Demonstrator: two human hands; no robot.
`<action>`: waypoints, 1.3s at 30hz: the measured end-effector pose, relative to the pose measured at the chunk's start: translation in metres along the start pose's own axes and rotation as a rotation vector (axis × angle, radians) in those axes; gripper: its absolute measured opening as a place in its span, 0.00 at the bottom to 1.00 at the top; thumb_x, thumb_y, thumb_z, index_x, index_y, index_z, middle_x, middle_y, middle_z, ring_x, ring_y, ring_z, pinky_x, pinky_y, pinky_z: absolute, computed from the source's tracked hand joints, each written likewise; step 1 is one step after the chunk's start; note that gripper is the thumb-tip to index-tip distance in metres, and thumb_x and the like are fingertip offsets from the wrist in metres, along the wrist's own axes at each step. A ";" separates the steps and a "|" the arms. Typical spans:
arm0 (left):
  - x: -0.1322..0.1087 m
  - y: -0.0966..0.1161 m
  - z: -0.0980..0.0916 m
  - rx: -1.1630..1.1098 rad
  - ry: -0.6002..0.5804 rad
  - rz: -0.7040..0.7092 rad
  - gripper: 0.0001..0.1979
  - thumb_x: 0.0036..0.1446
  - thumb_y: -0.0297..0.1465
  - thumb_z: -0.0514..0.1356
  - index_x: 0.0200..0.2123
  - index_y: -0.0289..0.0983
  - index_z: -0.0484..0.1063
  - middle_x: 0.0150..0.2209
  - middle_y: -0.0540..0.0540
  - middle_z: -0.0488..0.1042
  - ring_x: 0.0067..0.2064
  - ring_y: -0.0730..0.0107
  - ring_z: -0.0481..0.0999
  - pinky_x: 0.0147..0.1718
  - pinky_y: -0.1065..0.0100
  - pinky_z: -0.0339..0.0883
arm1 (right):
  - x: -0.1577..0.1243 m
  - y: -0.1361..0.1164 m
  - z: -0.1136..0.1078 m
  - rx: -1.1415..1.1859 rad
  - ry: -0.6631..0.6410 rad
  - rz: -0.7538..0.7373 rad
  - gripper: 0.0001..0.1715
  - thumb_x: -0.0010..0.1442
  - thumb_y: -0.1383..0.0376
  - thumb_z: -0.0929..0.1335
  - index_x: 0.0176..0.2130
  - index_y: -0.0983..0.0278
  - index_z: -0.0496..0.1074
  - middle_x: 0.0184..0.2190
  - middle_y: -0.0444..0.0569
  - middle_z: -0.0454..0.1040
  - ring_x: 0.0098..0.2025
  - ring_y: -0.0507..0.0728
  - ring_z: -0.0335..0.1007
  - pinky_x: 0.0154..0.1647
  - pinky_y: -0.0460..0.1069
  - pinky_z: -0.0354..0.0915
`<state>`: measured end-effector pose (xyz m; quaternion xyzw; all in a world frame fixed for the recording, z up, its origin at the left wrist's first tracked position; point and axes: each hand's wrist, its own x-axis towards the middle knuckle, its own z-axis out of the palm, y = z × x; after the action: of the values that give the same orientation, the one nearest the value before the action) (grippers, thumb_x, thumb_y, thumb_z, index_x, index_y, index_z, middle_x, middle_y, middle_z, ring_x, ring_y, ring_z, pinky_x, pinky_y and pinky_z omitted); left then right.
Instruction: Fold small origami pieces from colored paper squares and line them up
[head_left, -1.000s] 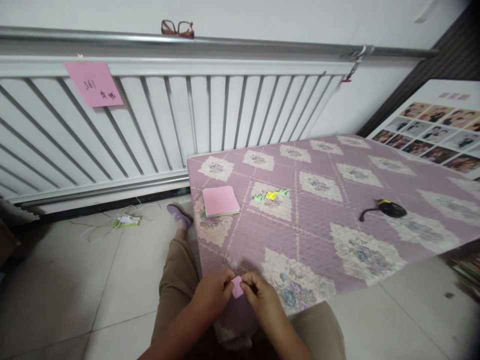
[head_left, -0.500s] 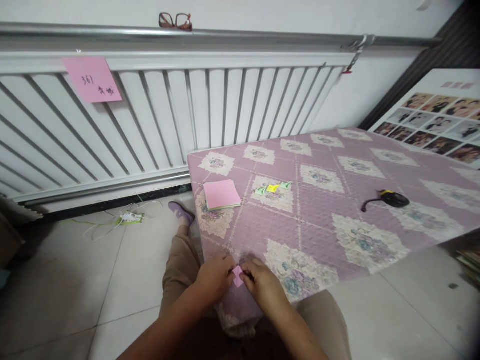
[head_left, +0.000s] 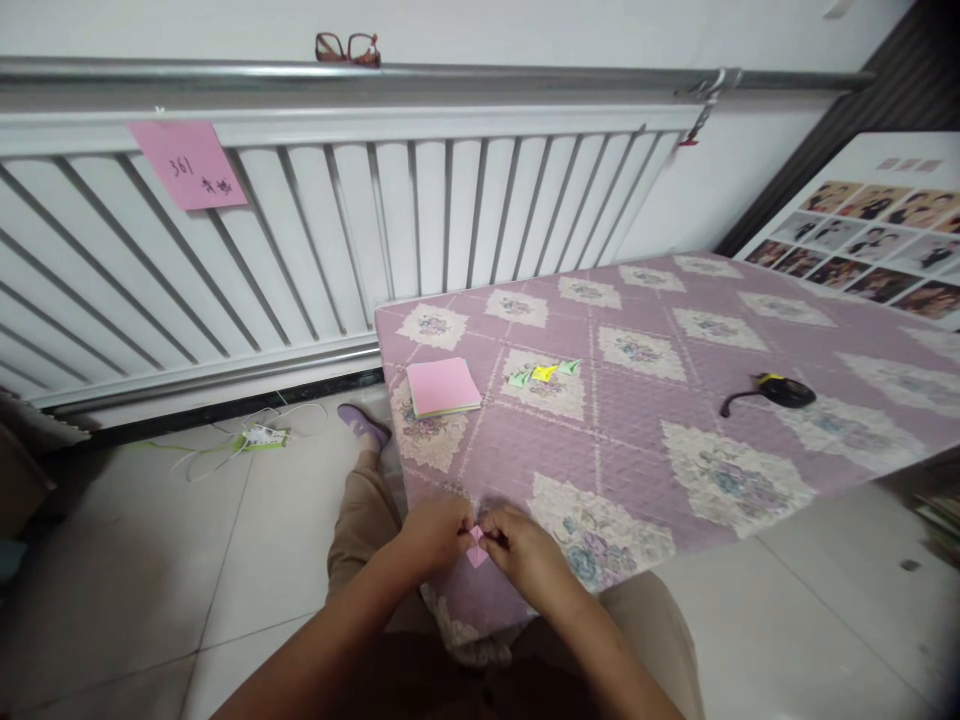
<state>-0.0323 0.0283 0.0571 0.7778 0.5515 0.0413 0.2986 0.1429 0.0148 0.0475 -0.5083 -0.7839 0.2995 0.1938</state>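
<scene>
A small folded piece of pink paper [head_left: 476,553], diamond-shaped with a crease down its middle, is pinched between both hands over the near corner of the table. My left hand [head_left: 437,532] grips its left side. On its right side the fingers of my right hand [head_left: 520,545] are closed. Farther back lies a stack of square paper [head_left: 444,386] with a pink sheet on top. To the right of the stack, two green folded pieces and a yellow folded paper piece [head_left: 544,373] rest in a row.
A flowered tablecloth [head_left: 540,440] covers the table. Toward its right lies a black object with a strap [head_left: 784,391]. Behind stands a white radiator [head_left: 427,215] with a pink note [head_left: 187,165]; glasses [head_left: 347,49] sit on the pipe. A power strip [head_left: 262,437] lies on the floor.
Both hands have stayed at the pink paper, with the fingers drawn slightly closer together at its upper part. The camera view has shifted a little. The other things lie as before.
</scene>
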 end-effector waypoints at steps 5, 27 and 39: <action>-0.002 -0.001 0.000 -0.001 0.011 0.005 0.05 0.52 0.29 0.58 0.34 0.39 0.72 0.36 0.47 0.75 0.38 0.64 0.71 0.33 0.69 0.57 | 0.005 0.002 -0.003 0.006 -0.037 -0.048 0.07 0.51 0.73 0.66 0.29 0.61 0.68 0.29 0.42 0.69 0.33 0.53 0.65 0.34 0.47 0.56; 0.001 -0.001 0.005 0.021 -0.007 0.040 0.07 0.55 0.32 0.57 0.36 0.41 0.74 0.38 0.49 0.75 0.39 0.65 0.71 0.36 0.69 0.60 | 0.006 0.012 0.000 -0.042 -0.072 -0.126 0.07 0.54 0.72 0.67 0.28 0.62 0.66 0.29 0.44 0.70 0.33 0.54 0.64 0.34 0.47 0.56; -0.001 0.003 0.000 0.039 0.001 0.048 0.07 0.54 0.30 0.57 0.35 0.41 0.74 0.36 0.50 0.76 0.38 0.66 0.72 0.33 0.70 0.60 | 0.013 0.017 -0.006 -0.016 -0.139 -0.208 0.09 0.52 0.75 0.64 0.27 0.62 0.68 0.27 0.43 0.71 0.30 0.52 0.66 0.31 0.45 0.57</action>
<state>-0.0299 0.0272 0.0593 0.7963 0.5337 0.0382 0.2820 0.1529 0.0335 0.0402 -0.4038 -0.8462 0.3060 0.1652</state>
